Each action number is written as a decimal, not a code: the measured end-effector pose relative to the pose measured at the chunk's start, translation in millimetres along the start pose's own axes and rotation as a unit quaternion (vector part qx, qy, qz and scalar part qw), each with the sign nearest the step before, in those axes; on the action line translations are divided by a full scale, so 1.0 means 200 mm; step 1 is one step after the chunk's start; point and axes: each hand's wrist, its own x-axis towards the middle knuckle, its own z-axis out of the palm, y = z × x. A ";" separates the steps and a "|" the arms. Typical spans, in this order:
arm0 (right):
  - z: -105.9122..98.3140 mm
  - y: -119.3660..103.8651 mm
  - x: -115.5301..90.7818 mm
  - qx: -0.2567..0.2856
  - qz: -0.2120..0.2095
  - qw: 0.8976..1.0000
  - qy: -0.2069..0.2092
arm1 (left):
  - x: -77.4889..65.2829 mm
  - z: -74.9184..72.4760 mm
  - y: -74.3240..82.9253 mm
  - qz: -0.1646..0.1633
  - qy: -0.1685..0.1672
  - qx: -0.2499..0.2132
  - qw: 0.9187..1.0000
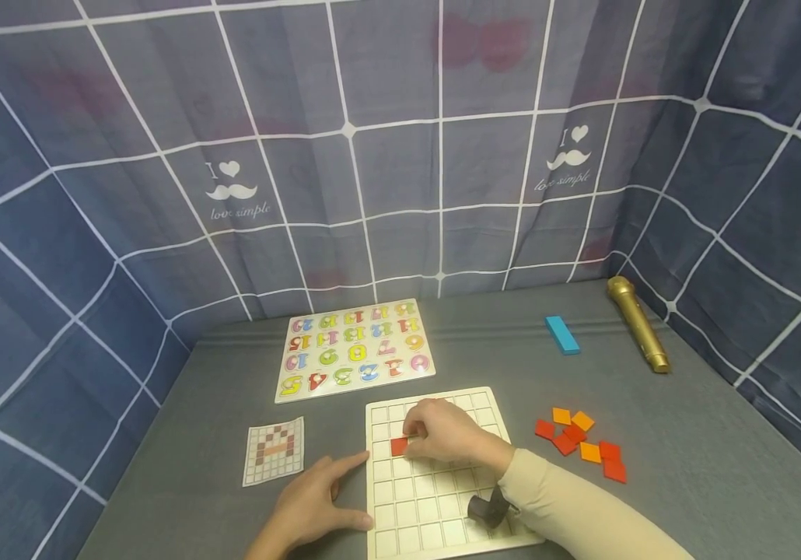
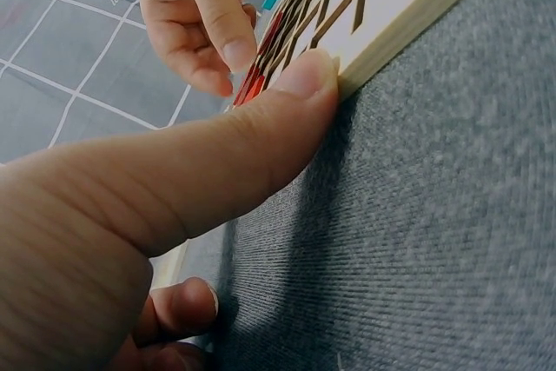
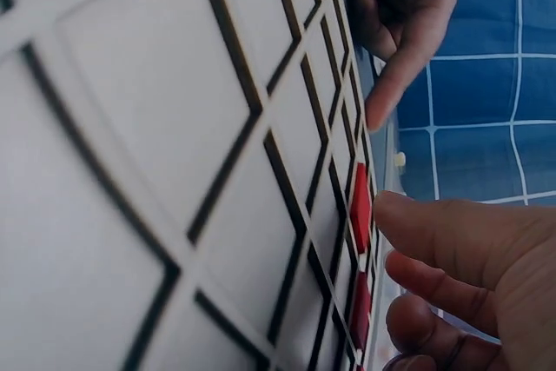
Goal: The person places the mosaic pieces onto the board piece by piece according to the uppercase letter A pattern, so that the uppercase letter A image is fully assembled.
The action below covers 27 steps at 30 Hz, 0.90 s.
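Note:
A pale wooden grid board (image 1: 403,513) lies on the table before me. A red square tile (image 1: 398,446) sits in a cell near its left side, and a second red tile (image 3: 360,310) shows in the right wrist view. My right hand (image 1: 445,432) is over the board with loosely bent fingers, the thumb tip close by the first red tile; whether it touches is unclear. The left hand (image 1: 313,494) rests at the board's left edge, index finger and thumb stretched out, with the thumb (image 2: 300,84) against the board's side.
Left of the board lies a pattern card (image 1: 274,451). Behind stands a number puzzle board (image 1: 355,350), lying flat. Several loose red and orange tiles (image 1: 589,452) lie at right, with a blue block (image 1: 563,334) and a gold microphone (image 1: 638,324) farther back. A checked curtain (image 1: 400,171) surrounds the table.

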 end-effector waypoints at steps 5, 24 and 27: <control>-0.05 0.06 -0.06 0.011 0.008 1.000 0.018 | 0.00 0.00 0.00 -0.003 -0.007 -0.002 1.000; -0.49 0.67 -0.62 0.040 0.168 0.981 0.082 | 0.00 -0.01 0.00 -0.008 -0.008 0.003 1.000; -0.49 0.70 -0.65 0.028 0.146 0.986 0.079 | 0.00 -0.01 0.01 -0.013 -0.010 0.000 1.000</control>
